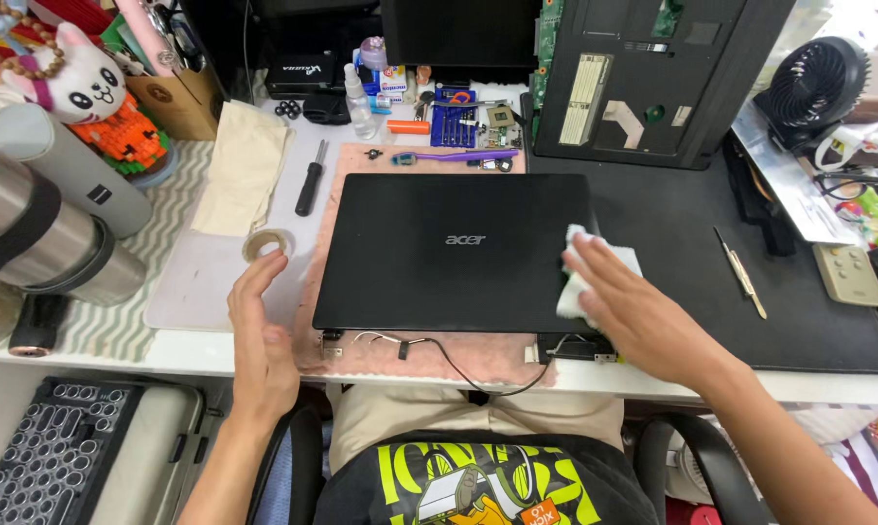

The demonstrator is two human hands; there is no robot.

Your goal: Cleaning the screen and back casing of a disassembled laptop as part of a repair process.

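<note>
Cloth is lying under my right hand, pressing flat on the black laptop lid; my left hand is hovering open beside it.

Left hand open on edge; right hand flat, palm down.

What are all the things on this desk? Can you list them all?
Laptop lid panel: one, black, centre, on pink mat.
White cloth: one, under right hand, on panel's right edge.
Tape roll: one, beige, by left hand.
Screwdriver: one, black, left of panel.
Purple tool: one, behind panel.
Fan: one, black, far right.
Steel flask: one, silver, far left.
Bunny toy: one, white, back left.
Left hand: open, at panel's left edge.
Right hand: pressing cloth.
</note>
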